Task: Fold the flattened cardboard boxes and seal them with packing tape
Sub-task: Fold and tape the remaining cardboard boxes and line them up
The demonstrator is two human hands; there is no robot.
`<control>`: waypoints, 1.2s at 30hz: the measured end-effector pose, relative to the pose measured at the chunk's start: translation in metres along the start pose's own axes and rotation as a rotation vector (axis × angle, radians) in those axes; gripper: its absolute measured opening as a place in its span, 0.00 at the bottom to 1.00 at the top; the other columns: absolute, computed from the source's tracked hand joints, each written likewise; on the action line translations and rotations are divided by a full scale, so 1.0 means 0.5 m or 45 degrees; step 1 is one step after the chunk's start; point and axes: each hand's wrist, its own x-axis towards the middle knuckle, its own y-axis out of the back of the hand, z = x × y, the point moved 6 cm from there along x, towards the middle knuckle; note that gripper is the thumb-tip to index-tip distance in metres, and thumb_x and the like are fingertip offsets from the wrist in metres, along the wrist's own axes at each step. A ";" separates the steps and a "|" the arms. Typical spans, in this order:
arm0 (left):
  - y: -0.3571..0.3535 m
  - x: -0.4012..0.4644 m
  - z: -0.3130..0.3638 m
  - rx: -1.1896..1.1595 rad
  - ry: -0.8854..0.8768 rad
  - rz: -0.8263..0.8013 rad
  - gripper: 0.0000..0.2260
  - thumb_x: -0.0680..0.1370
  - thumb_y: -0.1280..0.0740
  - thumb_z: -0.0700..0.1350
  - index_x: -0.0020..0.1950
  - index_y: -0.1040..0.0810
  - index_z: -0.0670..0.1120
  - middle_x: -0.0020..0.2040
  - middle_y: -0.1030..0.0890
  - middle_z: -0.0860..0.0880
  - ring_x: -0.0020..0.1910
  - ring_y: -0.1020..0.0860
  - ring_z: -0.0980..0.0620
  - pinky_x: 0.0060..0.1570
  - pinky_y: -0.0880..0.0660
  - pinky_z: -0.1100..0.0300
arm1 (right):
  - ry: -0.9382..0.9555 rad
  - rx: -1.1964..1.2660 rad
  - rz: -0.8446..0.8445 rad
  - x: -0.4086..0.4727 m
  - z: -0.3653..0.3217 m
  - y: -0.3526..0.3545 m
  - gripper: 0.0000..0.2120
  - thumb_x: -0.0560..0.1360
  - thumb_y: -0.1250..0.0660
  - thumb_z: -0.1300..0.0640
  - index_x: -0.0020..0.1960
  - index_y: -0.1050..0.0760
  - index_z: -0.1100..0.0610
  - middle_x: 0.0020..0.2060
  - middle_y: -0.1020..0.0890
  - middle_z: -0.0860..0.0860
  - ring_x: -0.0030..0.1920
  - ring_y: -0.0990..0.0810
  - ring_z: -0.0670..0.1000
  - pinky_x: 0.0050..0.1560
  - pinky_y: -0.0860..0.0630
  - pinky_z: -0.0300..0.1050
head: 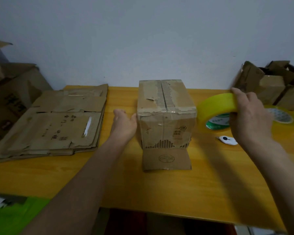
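Note:
A folded brown cardboard box (165, 114) stands in the middle of the yellow table (159, 187), its top flaps closed along a torn centre seam, one bottom flap lying flat toward me. My left hand (124, 122) rests open against the box's left side. My right hand (249, 116) grips a yellow roll of packing tape (215, 107) just right of the box, lifted off the table. A stack of flattened cardboard boxes (58, 122) lies on the table's left part.
A small white cutter (227, 140) lies on the table below the tape. A second tape roll (282, 116) lies flat at far right. Worn boxes (271, 82) stand at the back right, more cartons (12, 92) at the left. Something green (15, 216) sits below left.

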 end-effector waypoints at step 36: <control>-0.115 0.018 0.179 1.068 -0.806 -0.582 0.43 0.71 0.41 0.71 0.79 0.49 0.52 0.80 0.55 0.45 0.78 0.58 0.46 0.76 0.58 0.50 | -0.049 1.172 -0.941 -0.134 -0.135 -0.032 0.32 0.69 0.42 0.36 0.67 0.29 0.53 0.57 0.21 0.50 0.56 0.22 0.49 0.59 0.24 0.54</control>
